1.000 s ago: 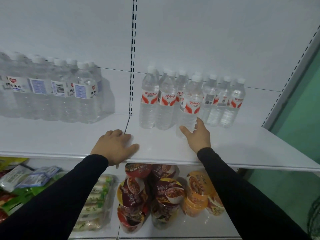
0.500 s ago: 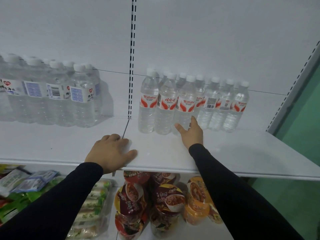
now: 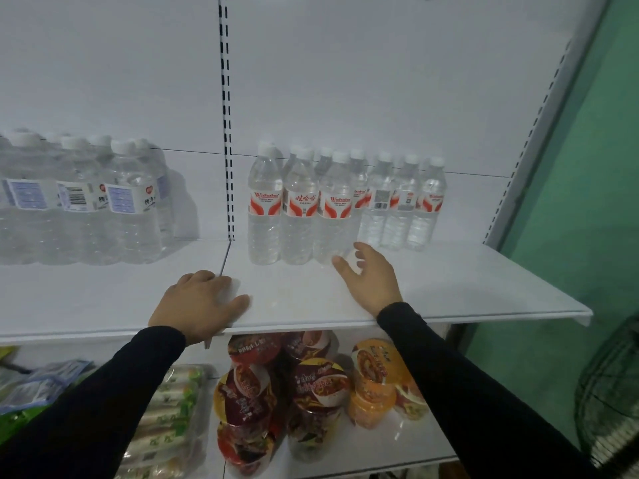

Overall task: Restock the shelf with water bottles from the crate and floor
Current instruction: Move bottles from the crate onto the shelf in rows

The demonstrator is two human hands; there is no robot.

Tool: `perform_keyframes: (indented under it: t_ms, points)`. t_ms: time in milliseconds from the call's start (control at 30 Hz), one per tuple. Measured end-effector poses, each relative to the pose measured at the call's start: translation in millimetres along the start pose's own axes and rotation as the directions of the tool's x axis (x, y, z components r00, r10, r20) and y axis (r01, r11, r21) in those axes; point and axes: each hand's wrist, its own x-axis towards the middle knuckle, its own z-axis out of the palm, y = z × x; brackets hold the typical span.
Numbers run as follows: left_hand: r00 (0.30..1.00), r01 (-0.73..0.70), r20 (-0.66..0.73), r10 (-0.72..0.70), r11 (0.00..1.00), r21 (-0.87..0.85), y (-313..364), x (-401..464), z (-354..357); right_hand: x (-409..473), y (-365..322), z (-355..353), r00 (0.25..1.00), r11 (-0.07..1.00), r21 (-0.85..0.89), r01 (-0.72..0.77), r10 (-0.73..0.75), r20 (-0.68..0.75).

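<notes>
Right hand (image 3: pixel 371 280): open, holding nothing, fingertips just beside the front-row Wahaha bottle (image 3: pixel 334 216).
Left hand (image 3: pixel 200 305): flat, empty, on the shelf (image 3: pixel 466 292) front edge.
Bottles: upright, toward the shelf's back edge.
Advice: leave the bottle squared in its row, without tipping it.

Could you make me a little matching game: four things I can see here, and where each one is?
Things:
1. left hand
2. right hand
3. red-labelled bottles
4. noodle cups

Places:
A. standing in rows on the shelf's right section
B. on the lower shelf, under the hands
C. flat on the front edge of the shelf
D. open, just in front of the front-row bottles

Pairs: 1-C, 2-D, 3-A, 4-B
</notes>
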Motion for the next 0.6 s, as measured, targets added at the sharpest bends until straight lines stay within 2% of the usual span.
perform_keyframes:
  t_ms: [100,233,333,400,467,533,600]
  points:
    - [0.998,-0.027,-0.064,0.023,0.997,-0.072,2,-7,-2,-34,-3,-13,0.997,0.997,0.025,0.070,-0.068,-0.046]
    - [0.967,-0.188,-0.203,0.156,0.970,-0.152,19,-29,-6,-77,0,-21,0.977,0.981,-0.002,0.194,-0.193,-0.091]
    - [0.894,-0.373,-0.327,0.307,0.913,-0.163,38,-61,-3,-108,9,-18,0.978,0.974,-0.082,0.210,-0.209,0.017]
    - [0.849,-0.473,-0.357,0.389,0.862,-0.184,44,-86,13,-129,23,-10,0.959,0.942,-0.180,0.282,-0.271,0.086]
    - [0.848,-0.509,-0.285,0.446,0.836,-0.207,43,-112,43,-153,39,2,0.928,0.910,-0.190,0.369,-0.350,0.125]
    - [0.877,-0.481,-0.133,0.463,0.840,-0.250,35,-137,83,-180,57,16,0.911,0.904,-0.139,0.404,-0.384,0.148]
    - [0.898,-0.394,0.085,0.433,0.874,-0.285,25,-159,122,-209,73,30,0.933,0.945,-0.119,0.305,-0.271,0.235]
